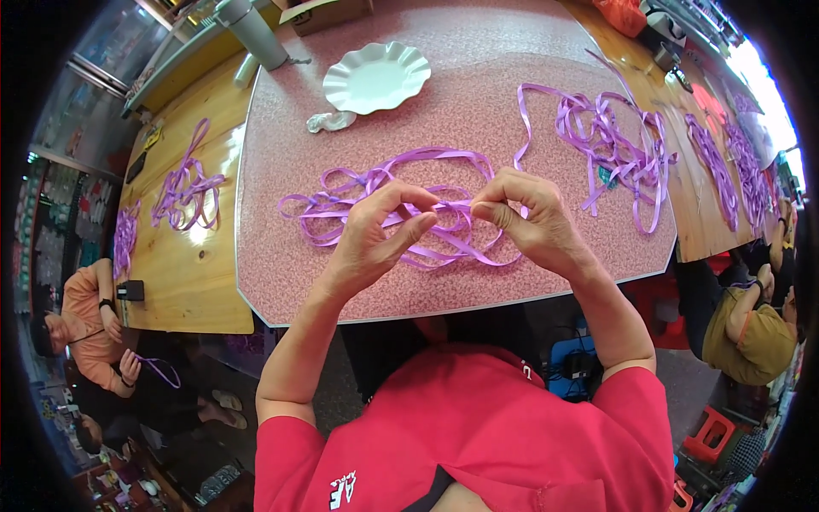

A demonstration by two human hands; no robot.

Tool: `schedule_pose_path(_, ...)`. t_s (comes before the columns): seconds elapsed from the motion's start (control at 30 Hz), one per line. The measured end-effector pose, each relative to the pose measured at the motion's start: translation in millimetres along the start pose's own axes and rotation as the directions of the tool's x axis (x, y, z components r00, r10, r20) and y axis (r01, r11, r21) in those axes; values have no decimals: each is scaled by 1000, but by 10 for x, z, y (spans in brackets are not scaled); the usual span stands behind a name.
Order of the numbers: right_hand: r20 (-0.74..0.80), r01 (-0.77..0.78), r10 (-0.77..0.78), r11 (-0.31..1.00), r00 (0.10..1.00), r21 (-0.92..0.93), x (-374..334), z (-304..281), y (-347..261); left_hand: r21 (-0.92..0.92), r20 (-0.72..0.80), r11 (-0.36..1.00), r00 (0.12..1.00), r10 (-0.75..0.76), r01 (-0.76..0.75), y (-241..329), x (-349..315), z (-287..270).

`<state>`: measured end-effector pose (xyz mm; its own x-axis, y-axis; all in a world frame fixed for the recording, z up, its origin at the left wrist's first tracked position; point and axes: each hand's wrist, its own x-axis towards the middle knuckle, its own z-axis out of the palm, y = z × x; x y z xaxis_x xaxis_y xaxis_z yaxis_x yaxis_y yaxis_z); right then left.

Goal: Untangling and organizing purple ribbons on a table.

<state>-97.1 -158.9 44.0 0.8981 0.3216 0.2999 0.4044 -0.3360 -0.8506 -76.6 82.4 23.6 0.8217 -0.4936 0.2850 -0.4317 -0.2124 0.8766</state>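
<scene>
My left hand (375, 229) and my right hand (531, 220) face each other above the pink speckled table (358, 294). Each is closed in a pinch between thumb and fingers. A short stretch of purple ribbon (454, 207) runs from one pinch to the other. Beneath and behind my hands lie loose loops of the same ribbon (426, 154), with small knots toward the left. One strand leads from near my right hand up to a tangled ribbon pile (610, 136) at the right of the table. My fingers hide the exact ends that they grip.
A white wavy-edged plate (376, 78) and a crumpled white wad (331, 121) sit beyond the ribbon. A grey bottle (252, 34) stands at the far left. Wooden tables (192, 273) on both sides carry more purple ribbon (188, 192). One person (94, 320) sits left, another (751, 333) right.
</scene>
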Motion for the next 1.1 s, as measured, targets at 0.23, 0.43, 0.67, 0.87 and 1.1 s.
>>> schedule_pose_path(0.23, 22, -31, 31, 999, 999, -5, -8, -1, -22, 40, -69, 998, 996, 54, -51, 67, 23, 47)
schedule_pose_path(0.43, 20, -15, 15, 1000, 1000, -26, -16, -7, -32, 124, -58, 968, 972, 226, -217, 17, 37, 81)
schedule_pose_path(0.67, 25, -18, 19, 999, 1000, -41, -23, -13, -46, 215, -132, 956, 964, 231, -200, 113, 36, 138)
schedule_pose_path(0.87, 13, 2, -2, 999, 1000, -35, -26, 10, -79, 417, -134, 843, 894, 428, -341, 56, 33, 143)
schedule_pose_path(1.1, 12, 8, -7, 997, 1000, -73, -27, 31, -97, 536, -102, 761, 866, 489, -367, 52, 44, 155)
